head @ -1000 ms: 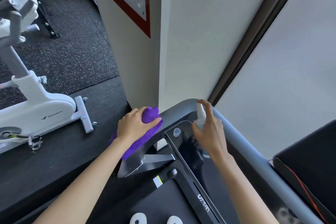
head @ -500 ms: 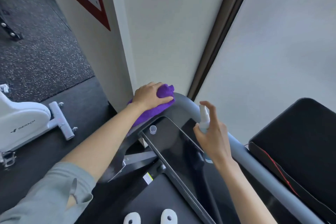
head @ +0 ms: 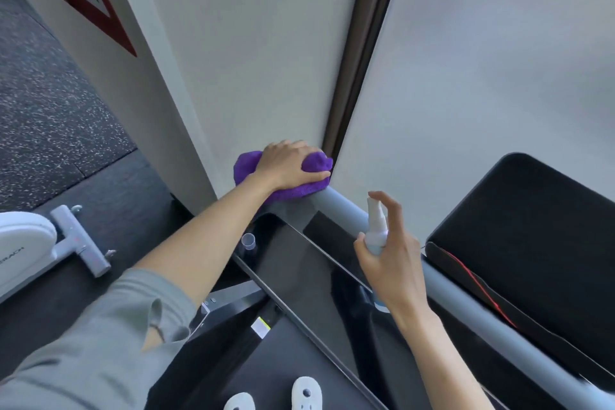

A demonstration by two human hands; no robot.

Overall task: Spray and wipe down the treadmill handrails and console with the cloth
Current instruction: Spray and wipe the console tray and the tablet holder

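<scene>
Fluffy purple cloth (head: pixel 286 193), matt grey handrail (head: pixel 342 206), glossy black console (head: pixel 299 263)

A loose grey sleeve (head: pixel 100 339) is pushed up the left arm, at seven o'clock. The right forearm (head: pixel 449 363) is bare. White shoes (head: pixel 306 393) show at six o'clock.

One cloth (head: pixel 283 173), one spray bottle (head: pixel 376 230), two hands (head: pixel 289 165).

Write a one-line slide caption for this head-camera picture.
Left hand presses purple cloth on treadmill handrail; right hand holds spray bottle.
</scene>
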